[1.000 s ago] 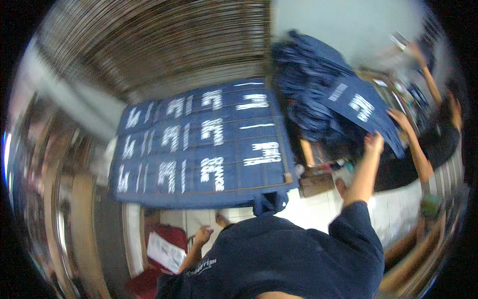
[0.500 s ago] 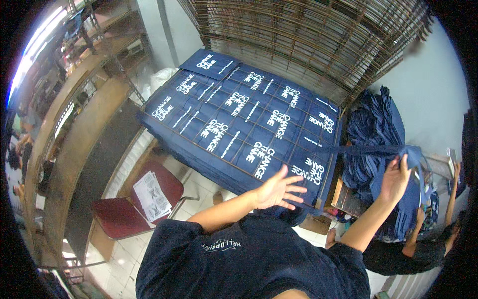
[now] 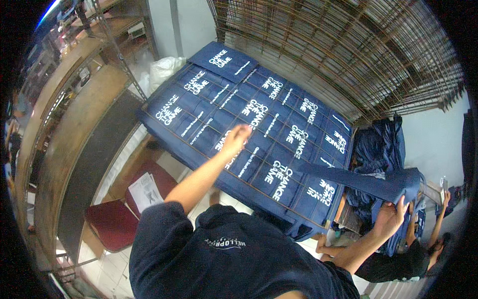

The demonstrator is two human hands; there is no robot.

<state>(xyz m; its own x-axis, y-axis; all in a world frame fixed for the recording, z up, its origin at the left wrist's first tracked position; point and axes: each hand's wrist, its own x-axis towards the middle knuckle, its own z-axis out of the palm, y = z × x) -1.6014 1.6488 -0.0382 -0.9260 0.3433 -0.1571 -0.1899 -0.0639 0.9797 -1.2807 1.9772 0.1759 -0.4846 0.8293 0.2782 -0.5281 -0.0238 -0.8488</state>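
A navy cloth piece [image 3: 406, 182] with a long strap-like part is pinched in my right hand [image 3: 391, 218] at the right. Its long part stretches left over the edge of a wide bed of navy cloth panels [image 3: 239, 177] with white print. A thin wire grid [image 3: 271, 142] lies across these panels. My left hand [image 3: 235, 142] is over the middle of the bed with its fingers curled together; what they hold, if anything, is hidden. Beyond the bed's right edge hangs a bunch of dark navy cloth [image 3: 376, 144].
Many rusty wire racks [image 3: 328, 50] stand tilted at the back. A dark red chair [image 3: 109, 224] with printed paper sheets [image 3: 145, 193] is at the left, beside wooden shelving [image 3: 94, 129]. A white plastic bag [image 3: 167, 70] sits behind the bed. Another person [image 3: 398, 261] works at the lower right.
My left hand has moved left and farther over the bed, going from spread fingers to curled. My right hand keeps the cloth piece and sits slightly lower, with more of the cloth showing.
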